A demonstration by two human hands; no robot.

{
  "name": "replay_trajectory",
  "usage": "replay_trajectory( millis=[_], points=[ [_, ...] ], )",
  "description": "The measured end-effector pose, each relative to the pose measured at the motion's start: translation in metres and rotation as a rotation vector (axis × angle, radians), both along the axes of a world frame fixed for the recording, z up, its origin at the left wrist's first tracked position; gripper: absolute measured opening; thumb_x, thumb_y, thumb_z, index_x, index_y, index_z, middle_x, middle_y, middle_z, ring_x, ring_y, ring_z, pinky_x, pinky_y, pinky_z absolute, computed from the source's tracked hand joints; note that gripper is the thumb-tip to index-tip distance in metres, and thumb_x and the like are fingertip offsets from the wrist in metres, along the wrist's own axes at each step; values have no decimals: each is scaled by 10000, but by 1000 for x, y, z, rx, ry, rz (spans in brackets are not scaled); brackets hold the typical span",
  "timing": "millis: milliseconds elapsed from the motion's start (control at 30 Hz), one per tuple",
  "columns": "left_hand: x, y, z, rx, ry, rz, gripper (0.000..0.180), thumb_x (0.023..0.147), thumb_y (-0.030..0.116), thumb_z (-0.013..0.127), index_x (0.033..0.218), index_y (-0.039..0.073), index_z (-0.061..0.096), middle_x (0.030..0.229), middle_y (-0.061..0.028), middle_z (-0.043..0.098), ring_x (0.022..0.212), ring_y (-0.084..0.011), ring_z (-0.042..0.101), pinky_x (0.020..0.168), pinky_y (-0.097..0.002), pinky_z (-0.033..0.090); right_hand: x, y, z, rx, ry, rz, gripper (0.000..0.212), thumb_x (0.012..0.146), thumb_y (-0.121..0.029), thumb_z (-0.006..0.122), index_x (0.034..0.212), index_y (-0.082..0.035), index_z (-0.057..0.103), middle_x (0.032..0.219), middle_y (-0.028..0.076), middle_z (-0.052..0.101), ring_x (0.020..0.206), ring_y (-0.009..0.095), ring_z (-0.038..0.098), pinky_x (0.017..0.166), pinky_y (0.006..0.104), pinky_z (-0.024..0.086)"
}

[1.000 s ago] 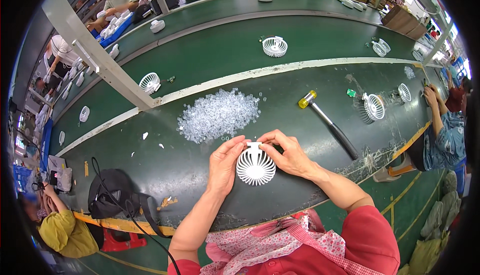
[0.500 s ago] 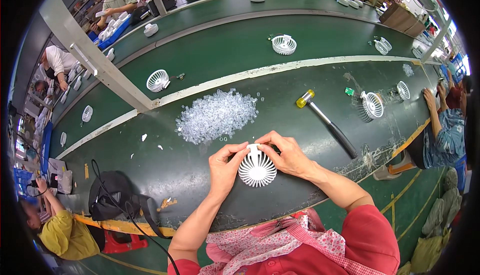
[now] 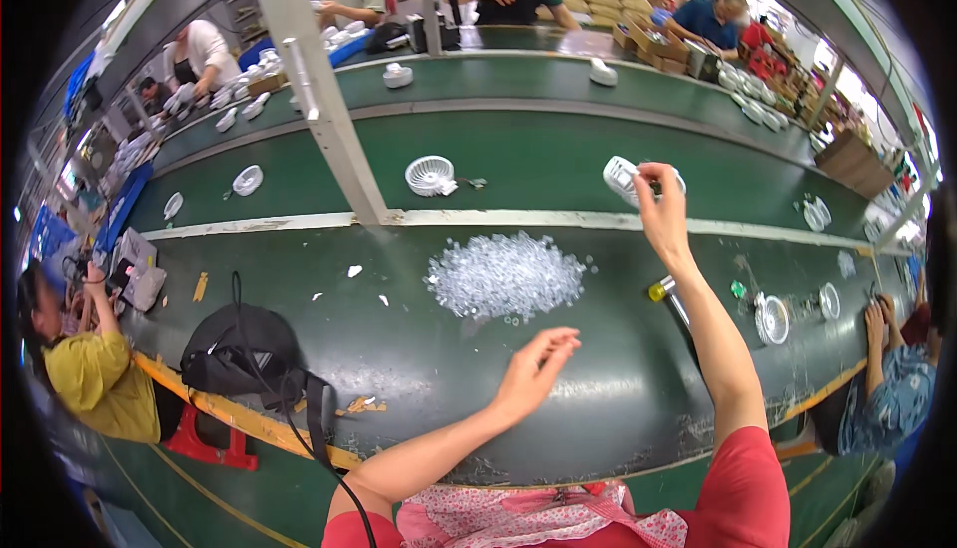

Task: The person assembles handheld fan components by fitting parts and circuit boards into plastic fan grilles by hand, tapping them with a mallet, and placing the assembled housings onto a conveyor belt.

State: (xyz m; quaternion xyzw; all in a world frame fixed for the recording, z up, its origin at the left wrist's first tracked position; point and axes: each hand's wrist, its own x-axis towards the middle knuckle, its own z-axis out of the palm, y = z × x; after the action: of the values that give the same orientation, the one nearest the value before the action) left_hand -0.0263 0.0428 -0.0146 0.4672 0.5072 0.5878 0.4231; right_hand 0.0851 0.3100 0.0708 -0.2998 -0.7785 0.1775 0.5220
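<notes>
My right hand [image 3: 662,205] is stretched out over the green conveyor belt, fingers closed on a white slatted fan housing [image 3: 620,179]. Part of that piece is hidden behind the fingers, and more white slats show just right of them, perhaps of a second housing. Nothing shows in my left hand [image 3: 538,369], which hovers above the dark table with its fingers loosely bent and apart. Beyond that hand lies a heap of small clear plastic pieces [image 3: 508,277]. A hammer with a yellow head [image 3: 659,290] lies under my right forearm, its handle partly covered.
A metal post [image 3: 334,120] rises at the belt's near rail [image 3: 469,219]. Another housing [image 3: 431,176] with a small wired part rides the belt. White housings [image 3: 772,319] stand on the table at right. A black bag [image 3: 244,349] lies at left. Co-workers sit on both sides.
My right hand has gone from the near table out over the belt with a white fan housing. My left hand has let go of it and moved right. The view has shifted.
</notes>
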Motion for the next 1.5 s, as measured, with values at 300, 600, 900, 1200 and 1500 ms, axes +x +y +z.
replay_trajectory(
  millis=[300, 600, 900, 1200, 1500],
  points=[
    [1, -5, -14, 109, 187, 3, 228, 991, 161, 555, 1165, 24, 608, 1069, -94, 654, 962, -181, 635, 830, -314, 505, -180, 23, -56, 101, -540, 365, 528, 824, -96, 679, 1321, -69, 500, 1284, 197, 544, 1200, 401, 500, 1012, 458, 424],
    [0, -5, -9, 202, 204, -21, 250, 1005, 190, 520, 1159, -1, 573, 1087, -131, 640, 960, -258, 639, 801, -357, 507, -243, 23, -85, 99, -877, 140, 247, 825, -193, 699, 1038, -82, 639, 1106, 175, 563, 1034, 344, 600, 889, 530, 448],
    [-4, -14, -12, 462, 483, 138, 223, 985, 124, 540, 1188, 40, 576, 1134, -109, 593, 1047, -259, 573, 877, -360, 476, -109, -70, 2, 236, -367, 213, 163, 857, -48, 654, 998, -24, 576, 1152, 170, 557, 1095, 383, 539, 952, 468, 407],
    [24, -22, -5, 579, 1174, 124, 539, 797, 114, 567, 1320, 46, 456, 1292, -163, 487, 1193, -316, 475, 1061, -465, 363, 79, -231, -22, 217, -674, 186, 322, 848, -63, 667, 1152, 7, 584, 1176, 199, 588, 1045, 407, 558, 939, 460, 452],
    [16, -27, 1, 585, 1198, 68, 274, 790, 127, 573, 1055, 61, 587, 911, -45, 539, 900, -190, 558, 753, -326, 428, 86, -237, -57, -377, -373, 257, 615, 781, 82, 659, 1332, -3, 400, 1279, 212, 491, 1057, 321, 570, 925, 420, 455]
  ],
)
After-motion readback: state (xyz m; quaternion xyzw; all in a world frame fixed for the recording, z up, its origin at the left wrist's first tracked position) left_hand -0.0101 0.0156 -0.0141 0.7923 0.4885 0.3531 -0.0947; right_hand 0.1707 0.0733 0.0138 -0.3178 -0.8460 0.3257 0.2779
